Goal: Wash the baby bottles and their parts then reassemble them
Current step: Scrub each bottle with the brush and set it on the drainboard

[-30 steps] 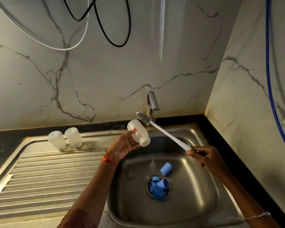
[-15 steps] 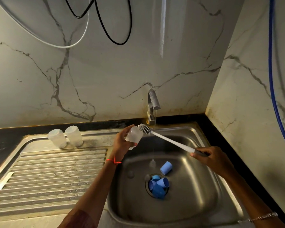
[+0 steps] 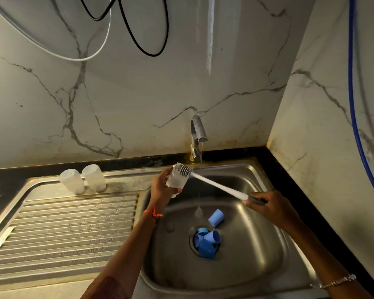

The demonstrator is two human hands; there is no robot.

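1. The left hand [image 3: 161, 189] holds a translucent baby bottle [image 3: 175, 181] above the rear left corner of the sink basin [image 3: 257, 244], fingers wrapped round its body.
2. The right hand [image 3: 271, 207] grips the dark handle end of a bottle brush [image 3: 216, 184]. The brush head lies at the bottle's upper end; whether it is inside cannot be determined.
3. The faucet [image 3: 198, 133] releases a thin stream just beside the brush.
4. Blue caps: one [image 3: 216, 217] lies on the basin floor; a cluster [image 3: 206, 242] sits in the drain.
5. Two more bottles [image 3: 72, 182] stand side by side at the rear of the drainboard [image 3: 63, 229].
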